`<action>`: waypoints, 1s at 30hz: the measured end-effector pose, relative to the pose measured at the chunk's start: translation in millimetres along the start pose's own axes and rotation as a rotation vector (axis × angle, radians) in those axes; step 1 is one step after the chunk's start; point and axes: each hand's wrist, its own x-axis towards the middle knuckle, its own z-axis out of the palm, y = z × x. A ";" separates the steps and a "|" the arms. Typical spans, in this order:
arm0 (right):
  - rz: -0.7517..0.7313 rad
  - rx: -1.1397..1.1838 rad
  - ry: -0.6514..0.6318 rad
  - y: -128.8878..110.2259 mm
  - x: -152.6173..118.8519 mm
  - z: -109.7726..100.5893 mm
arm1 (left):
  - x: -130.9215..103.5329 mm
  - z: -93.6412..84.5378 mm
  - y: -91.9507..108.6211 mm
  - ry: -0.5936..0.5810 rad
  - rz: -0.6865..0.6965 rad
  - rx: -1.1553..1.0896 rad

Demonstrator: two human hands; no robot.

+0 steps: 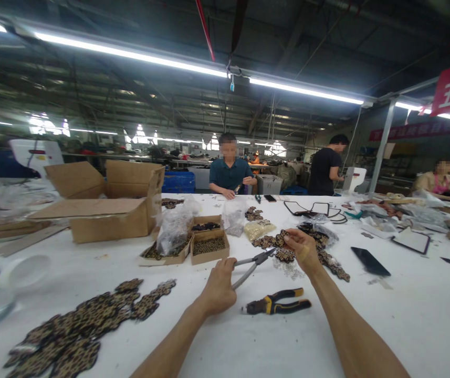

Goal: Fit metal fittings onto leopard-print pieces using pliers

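Note:
My left hand (220, 286) is closed around the grey handles of a pair of pliers (253, 262), whose dark jaws point up and to the right. The tips of the jaws come close to a leopard-print patch (282, 239) with a scalloped edge. My right hand (302, 249) pinches that patch between thumb and fingers. Beneath it lie more leopard-print patches (285, 255) and a scatter of tiny clear or silvery bits (289, 269). A second pair of pliers (278, 303), with black and yellow handles, rests on the white table between my forearms.
Leopard-print patches (86, 320) lie piled at the front left. Small cardboard boxes (209, 247) of little parts stand before a large open carton (110, 218). A dark phone-like slab (370, 261) lies at right. Across the white table (417, 325) sits a person (230, 173).

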 end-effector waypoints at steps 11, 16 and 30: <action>-0.064 -0.086 -0.053 -5.8 -0.4 -0.8 | 1.5 5.5 -10.5 0.025 0.077 -0.028; -0.143 -0.169 -0.082 -17.6 -0.2 -1.8 | 2.9 6.0 -17.8 -0.008 0.051 -0.098; -0.324 -0.555 -0.212 -22.5 1.5 -7.8 | 4.6 -11.9 -22.3 -0.182 0.037 -0.207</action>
